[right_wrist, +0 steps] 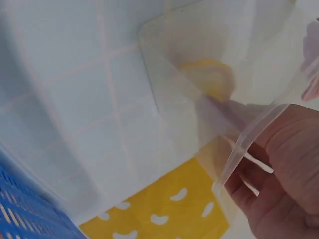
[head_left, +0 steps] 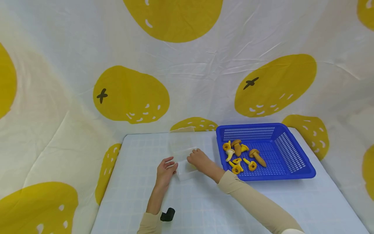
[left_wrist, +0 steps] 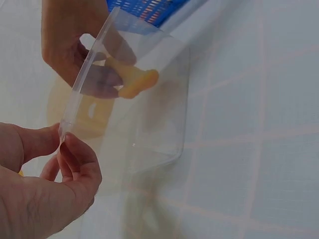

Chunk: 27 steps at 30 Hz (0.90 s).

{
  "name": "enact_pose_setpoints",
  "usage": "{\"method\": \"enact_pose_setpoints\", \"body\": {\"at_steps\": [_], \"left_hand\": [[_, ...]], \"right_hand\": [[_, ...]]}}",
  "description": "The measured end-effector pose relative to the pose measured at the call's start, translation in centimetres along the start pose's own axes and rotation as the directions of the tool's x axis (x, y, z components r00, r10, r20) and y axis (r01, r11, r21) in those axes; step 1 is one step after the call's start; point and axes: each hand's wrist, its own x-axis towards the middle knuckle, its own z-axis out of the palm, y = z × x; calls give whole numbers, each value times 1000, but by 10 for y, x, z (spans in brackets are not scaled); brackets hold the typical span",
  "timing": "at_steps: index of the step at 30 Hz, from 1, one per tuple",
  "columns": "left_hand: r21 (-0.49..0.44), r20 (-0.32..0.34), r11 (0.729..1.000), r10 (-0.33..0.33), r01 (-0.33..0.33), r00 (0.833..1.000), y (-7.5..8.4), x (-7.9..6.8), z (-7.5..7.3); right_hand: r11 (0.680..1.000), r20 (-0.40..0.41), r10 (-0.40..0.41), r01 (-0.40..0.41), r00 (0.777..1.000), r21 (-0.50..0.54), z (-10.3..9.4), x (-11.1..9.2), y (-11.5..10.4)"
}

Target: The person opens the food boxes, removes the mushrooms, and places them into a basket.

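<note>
A clear plastic box [head_left: 184,176] sits on the table with its clear lid [head_left: 181,139] raised at the back. My left hand [head_left: 165,172] is at the box's left side; in the left wrist view its thumb and fingers pinch the rim. Over the opening, my right hand [head_left: 201,161] reaches down inside. Seen through the clear wall, a yellow chanterelle mushroom [left_wrist: 137,82] is pinched between the right thumb and fingers, near the box's bottom. Whether it touches the bottom I cannot tell.
Right of the box stands a blue plastic basket [head_left: 292,175]. Several yellow chanterelles [head_left: 252,165] and brown-capped mushrooms [head_left: 258,158] lie mostly in its left half. A small black object [head_left: 168,214] is beside the left sleeve. A patterned cloth [head_left: 193,81] hangs behind the table.
</note>
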Motion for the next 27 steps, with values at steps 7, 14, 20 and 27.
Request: {"method": "enact_pose_setpoints", "body": {"at_steps": [7,14,20,27], "left_hand": [[-14,6,1000,-14,14,1000,1,0,-1],[-26,31,999,-26,27,999,12,-5,-1],[9,17,1000,-25,25,1000,24,-15,1],[8,-1,1000,-19,19,1000,1,-1,-1]], "right_hand": [[991,-107,-69,81,992,111,-6,-13,12],[909,-185,-25,99,982,404,-7,-23,26],[764,-126,40,51,991,643,-9,-32,35],[651,-197,102,84,975,754,-13,-47,50]]}}
